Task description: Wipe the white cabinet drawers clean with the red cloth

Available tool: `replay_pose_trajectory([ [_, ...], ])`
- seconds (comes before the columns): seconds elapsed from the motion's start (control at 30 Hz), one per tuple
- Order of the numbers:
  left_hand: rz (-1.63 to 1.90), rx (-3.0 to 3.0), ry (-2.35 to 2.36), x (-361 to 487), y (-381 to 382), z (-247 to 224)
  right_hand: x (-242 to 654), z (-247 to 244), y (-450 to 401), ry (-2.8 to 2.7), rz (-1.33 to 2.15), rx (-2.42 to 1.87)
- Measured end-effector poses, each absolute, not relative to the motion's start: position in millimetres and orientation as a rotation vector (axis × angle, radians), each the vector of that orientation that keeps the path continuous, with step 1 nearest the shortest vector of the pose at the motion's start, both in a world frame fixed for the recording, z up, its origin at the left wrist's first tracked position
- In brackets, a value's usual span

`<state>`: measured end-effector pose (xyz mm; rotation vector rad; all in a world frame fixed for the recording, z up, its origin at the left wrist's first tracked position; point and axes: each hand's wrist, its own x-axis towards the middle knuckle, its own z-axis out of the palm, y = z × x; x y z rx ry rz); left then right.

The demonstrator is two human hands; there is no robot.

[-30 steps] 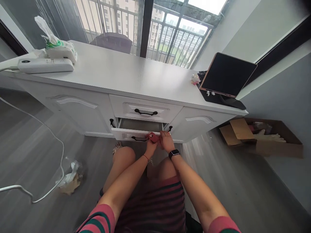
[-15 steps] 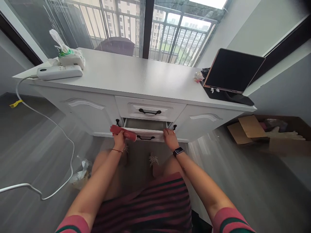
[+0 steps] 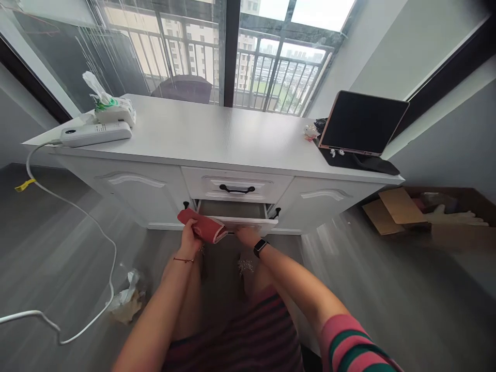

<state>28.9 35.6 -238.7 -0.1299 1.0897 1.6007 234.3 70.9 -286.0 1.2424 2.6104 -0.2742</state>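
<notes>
A folded red cloth-like item (image 3: 202,226) is gripped in my left hand (image 3: 189,236), in front of the left part of the pulled-out drawer (image 3: 232,209). My right hand (image 3: 248,236), with a black watch on the wrist, is at the lower drawer's front by its dark handle, which it mostly covers. Its fingers are bent there, and their tips are blurred and partly hidden. The inside of the drawer shows a bare grey bottom. Above it, the upper drawer (image 3: 236,181) with a black handle is closed.
The white cabinet top (image 3: 217,134) holds a tissue pack (image 3: 114,109) and power strip (image 3: 96,134) at left, a dark screen (image 3: 364,123) at right. A cardboard box (image 3: 457,230) stands on the floor at right; a white cable (image 3: 91,219) and plastic bag (image 3: 129,298) lie at left.
My right hand has moved from the drawer's right top edge left and down to the handle area. The red item in my left hand has tilted and opened out a little. The view has shifted slightly.
</notes>
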Motion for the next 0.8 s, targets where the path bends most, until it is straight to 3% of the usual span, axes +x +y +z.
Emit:
replay_pose_trajectory([
  [0.8, 1.445, -0.233, 1.129, 39.3, 58.4, -245.6, 214.4, -316.5, 136.5, 2.422, -0.485, 1.985],
])
